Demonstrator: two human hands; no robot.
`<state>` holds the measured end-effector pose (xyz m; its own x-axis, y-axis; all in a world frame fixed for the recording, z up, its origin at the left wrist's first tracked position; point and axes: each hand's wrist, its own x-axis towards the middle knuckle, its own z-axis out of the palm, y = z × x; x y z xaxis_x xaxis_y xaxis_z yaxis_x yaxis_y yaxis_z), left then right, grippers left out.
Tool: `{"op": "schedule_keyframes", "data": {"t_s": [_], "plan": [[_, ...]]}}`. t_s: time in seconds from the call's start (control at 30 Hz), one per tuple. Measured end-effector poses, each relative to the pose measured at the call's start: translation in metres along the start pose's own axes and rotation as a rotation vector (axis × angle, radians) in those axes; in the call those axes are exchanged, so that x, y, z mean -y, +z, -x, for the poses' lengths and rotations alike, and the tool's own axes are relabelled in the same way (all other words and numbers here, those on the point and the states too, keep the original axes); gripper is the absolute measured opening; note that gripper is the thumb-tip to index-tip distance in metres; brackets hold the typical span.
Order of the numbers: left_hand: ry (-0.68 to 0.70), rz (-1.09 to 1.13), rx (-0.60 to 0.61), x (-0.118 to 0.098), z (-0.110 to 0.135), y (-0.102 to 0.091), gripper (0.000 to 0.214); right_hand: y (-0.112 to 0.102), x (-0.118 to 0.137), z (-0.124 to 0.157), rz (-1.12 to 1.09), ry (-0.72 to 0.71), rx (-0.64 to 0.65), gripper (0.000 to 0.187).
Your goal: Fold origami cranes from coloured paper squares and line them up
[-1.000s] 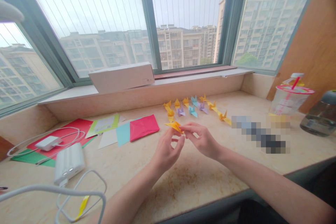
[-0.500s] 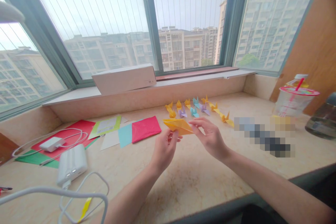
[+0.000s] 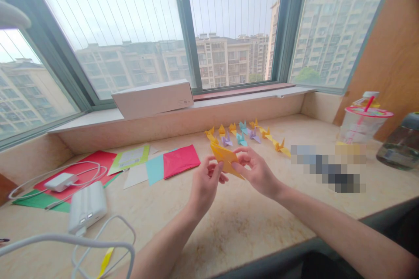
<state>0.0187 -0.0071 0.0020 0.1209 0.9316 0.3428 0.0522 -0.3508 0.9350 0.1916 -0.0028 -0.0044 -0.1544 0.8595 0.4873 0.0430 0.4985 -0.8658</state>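
Note:
A folded piece of yellow-orange paper (image 3: 226, 157) is held above the stone counter between both hands. My left hand (image 3: 207, 179) pinches its lower left side, thumb on the near face. On the right edge, my right hand (image 3: 257, 168) grips it with thumb and fingers. The paper is tilted, one corner pointing up and left, another down and right. Just behind it stand several small folded paper cranes, among them a yellow one (image 3: 279, 144), a blue one (image 3: 241, 140) and a purple one (image 3: 226, 139). The fingers hide parts of the paper.
Left of my hands lie a pink paper packet (image 3: 181, 161), a light blue sheet (image 3: 155, 170) and red paper (image 3: 93, 162). A white power bank (image 3: 88, 207) with cables (image 3: 131, 248) is nearer. At right stand a lidded plastic cup (image 3: 362, 126) and a dark bottle (image 3: 401, 144).
The folded paper has turned from lying nearly level to slanting down to the right. My right hand has shifted its hold, its thumb now on the paper's near face.

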Motion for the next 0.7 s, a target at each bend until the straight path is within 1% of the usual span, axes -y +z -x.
{"op": "schedule_keyframes", "data": {"t_s": [0.1, 0.2, 0.4, 0.6, 0.7], "plan": [[0.004, 0.051, -0.064, -0.0006, -0.0008, -0.0008, 0.036, 0.0007, 0.0020, 0.0007, -0.018, 0.017, 0.002, 0.019], [0.015, 0.059, -0.077, 0.0006, -0.0019, -0.0023, 0.033, 0.0011, 0.0041, 0.0017, -0.048, 0.036, 0.007, 0.014], [0.024, 0.029, -0.099, 0.0005, -0.0015, -0.0048, 0.030, 0.0013, 0.0056, 0.0034, -0.008, 0.063, 0.046, 0.015], [0.031, 0.055, 0.020, -0.0060, 0.0036, -0.0026, 0.032, -0.0003, 0.0055, 0.0018, 0.003, 0.044, 0.034, 0.018], [0.020, 0.089, 0.074, -0.0036, 0.0055, -0.0020, 0.034, -0.0018, 0.0050, 0.0009, -0.010, 0.042, 0.007, 0.021]]}}
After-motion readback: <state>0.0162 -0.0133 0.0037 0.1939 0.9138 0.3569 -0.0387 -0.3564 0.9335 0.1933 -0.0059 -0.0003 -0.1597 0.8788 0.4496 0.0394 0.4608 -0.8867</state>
